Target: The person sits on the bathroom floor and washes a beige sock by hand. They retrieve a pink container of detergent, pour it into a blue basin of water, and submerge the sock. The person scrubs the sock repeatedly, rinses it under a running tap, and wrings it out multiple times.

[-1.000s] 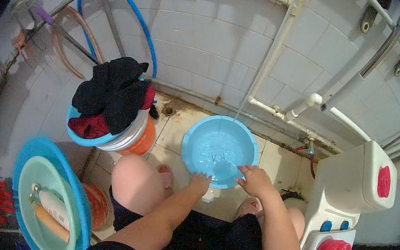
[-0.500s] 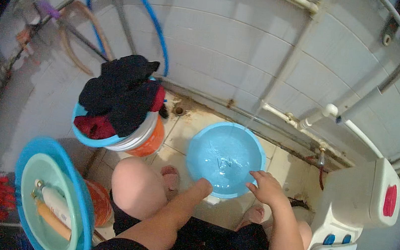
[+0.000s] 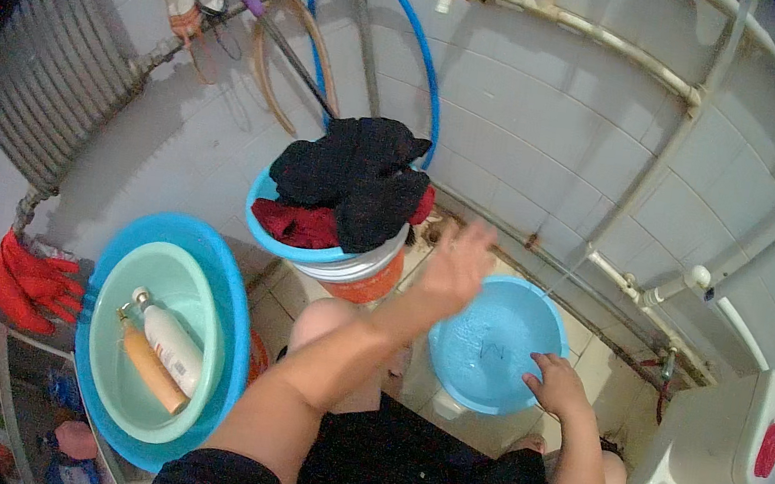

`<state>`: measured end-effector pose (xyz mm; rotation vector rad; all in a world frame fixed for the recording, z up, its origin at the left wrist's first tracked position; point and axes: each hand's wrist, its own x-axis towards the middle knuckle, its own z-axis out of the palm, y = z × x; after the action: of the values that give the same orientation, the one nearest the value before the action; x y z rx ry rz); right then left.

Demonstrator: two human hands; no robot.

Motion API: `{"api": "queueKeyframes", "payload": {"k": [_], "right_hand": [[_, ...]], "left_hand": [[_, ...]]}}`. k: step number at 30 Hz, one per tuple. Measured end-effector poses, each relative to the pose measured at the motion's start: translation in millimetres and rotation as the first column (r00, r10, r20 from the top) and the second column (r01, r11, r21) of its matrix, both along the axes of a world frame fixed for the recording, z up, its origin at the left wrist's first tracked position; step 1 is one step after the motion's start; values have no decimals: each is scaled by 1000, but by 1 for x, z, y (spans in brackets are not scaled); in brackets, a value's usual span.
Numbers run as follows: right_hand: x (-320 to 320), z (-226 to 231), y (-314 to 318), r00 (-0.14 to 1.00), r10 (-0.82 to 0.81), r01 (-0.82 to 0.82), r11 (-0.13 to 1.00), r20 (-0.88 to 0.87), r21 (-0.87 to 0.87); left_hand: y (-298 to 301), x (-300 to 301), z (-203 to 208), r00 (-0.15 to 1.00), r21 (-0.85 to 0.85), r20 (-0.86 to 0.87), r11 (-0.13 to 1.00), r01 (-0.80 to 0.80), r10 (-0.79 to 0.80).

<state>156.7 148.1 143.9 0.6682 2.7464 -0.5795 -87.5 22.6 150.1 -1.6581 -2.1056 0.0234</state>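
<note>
A light blue basin (image 3: pixel 501 300) holding water stands on the tiled floor before me, a thin stream running into it. My left hand (image 3: pixel 458 268) is raised in the air between the basin and a heap of black clothes (image 3: pixel 357 175), its stretched fingers blurred by motion and nothing in them. Dark red cloth (image 3: pixel 298 225) lies with the black clothes in a blue basin on top of a white and orange bucket (image 3: pixel 365 280). My right hand (image 3: pixel 559 389) is at the near right rim of the water basin, fingers apart and reaching over the edge.
At left, a pale green basin (image 3: pixel 216 318) with a white pump bottle (image 3: pixel 170 343) and an orange bottle (image 3: pixel 154 370) sits inside a larger blue basin (image 3: pixel 240 321). Red gloves (image 3: pixel 29 285) hang beside it. White containers (image 3: pixel 720 447) with red caps stand at right; pipes (image 3: pixel 642 181) run along the wall.
The view has turned left. My left hand has risen off the water basin's near rim toward the heaped clothes. My right hand remains at the basin's right rim.
</note>
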Motion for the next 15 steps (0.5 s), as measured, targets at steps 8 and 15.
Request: {"api": "queueKeyframes", "payload": {"k": [8, 15], "right_hand": [[-11, -2, -6, 999, 36, -36, 999, -9, 13], [-15, -11, 2, 1000, 1, 0, 1000, 9, -18]], "left_hand": [[-70, -133, 80, 651, -370, 368, 747, -552, 664], [-106, -180, 49, 725, -192, 302, 784, -591, 620]]}}
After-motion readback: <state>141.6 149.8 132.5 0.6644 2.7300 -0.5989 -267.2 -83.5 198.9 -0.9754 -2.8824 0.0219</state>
